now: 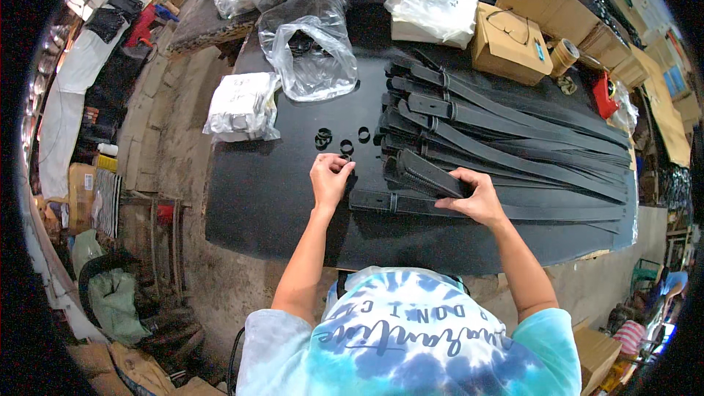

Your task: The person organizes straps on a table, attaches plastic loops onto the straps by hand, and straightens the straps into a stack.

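My left hand (330, 178) pinches a small black belt loop (345, 158), partly hidden by the fingers. Just beyond it, several more black belt loops (323, 136) lie on the dark table (293, 205). To the right, my right hand (475, 199) is closed around the ends of black belt straps (427, 173), raised a little off the pile; how many it grips I cannot tell. Under that hand a single belt (367, 199) lies flat with a loop around it near its left end. A large pile of black belts (513, 121) fans out toward the right edge.
An open clear plastic bag (315, 59) with dark pieces inside stands at the back. White plastic-wrapped packs (243, 106) sit left and another white pack (433, 6) at the back. A cardboard box (510, 48) carries eyeglasses. Beside it are a tape roll (564, 55) and a red object (606, 95).
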Demonstrator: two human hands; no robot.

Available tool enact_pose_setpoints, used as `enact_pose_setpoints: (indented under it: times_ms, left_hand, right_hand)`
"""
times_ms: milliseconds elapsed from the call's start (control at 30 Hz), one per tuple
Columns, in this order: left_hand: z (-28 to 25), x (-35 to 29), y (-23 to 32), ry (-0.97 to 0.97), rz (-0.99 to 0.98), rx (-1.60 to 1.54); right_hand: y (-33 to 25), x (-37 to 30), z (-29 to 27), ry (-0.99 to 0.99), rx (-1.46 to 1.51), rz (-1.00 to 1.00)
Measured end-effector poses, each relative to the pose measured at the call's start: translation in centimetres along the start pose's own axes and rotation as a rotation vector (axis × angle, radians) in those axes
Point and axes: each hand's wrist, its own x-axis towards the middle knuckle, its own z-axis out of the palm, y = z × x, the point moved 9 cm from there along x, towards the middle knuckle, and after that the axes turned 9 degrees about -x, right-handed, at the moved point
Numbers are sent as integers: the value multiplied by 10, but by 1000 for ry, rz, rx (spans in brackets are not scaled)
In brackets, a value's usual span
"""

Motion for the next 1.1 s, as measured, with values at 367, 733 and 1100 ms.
enact_pose_setpoints:
  times_ms: [367, 733, 1100]
  left_hand:
    - [33, -63, 62, -374, -723, -1321]
    - [27, -60, 70, -128, -449, -965]
    - [83, -108, 80, -322, -630, -1107]
  right_hand:
    - [1, 2, -7, 58, 45, 26]
    - [-12, -3, -3, -3, -74, 14]
    - [-14, -8, 7, -22, -77, -57]
